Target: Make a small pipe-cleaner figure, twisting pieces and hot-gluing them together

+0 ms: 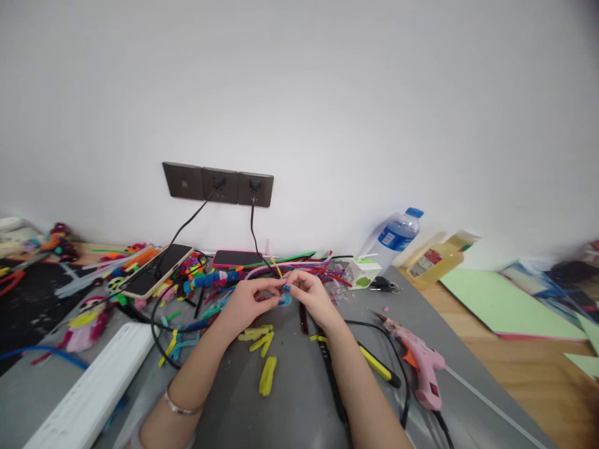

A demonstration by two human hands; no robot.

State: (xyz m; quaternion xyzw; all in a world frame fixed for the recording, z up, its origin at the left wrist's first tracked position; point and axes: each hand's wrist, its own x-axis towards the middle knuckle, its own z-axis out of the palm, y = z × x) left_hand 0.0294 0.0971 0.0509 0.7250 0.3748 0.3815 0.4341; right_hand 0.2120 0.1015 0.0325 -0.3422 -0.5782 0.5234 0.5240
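Observation:
My left hand (250,300) and my right hand (312,293) meet above the grey table (299,399), fingers pinched together on a small blue pipe-cleaner piece (285,300). Both hands are closed on it, fingertips touching. A silver bracelet (180,406) circles my left wrist. Short yellow pipe-cleaner pieces (262,349) lie on the table just below the hands. A heap of coloured pipe cleaners (290,265) lies right behind them.
A pink glue gun (421,368) with its cable lies to the right. Two phones (156,269) (236,257) charge from wall sockets (218,184). A water bottle (395,237), a small green-white carton (362,272), a white strip (93,390) and pliers with yellow handles (374,365) lie around.

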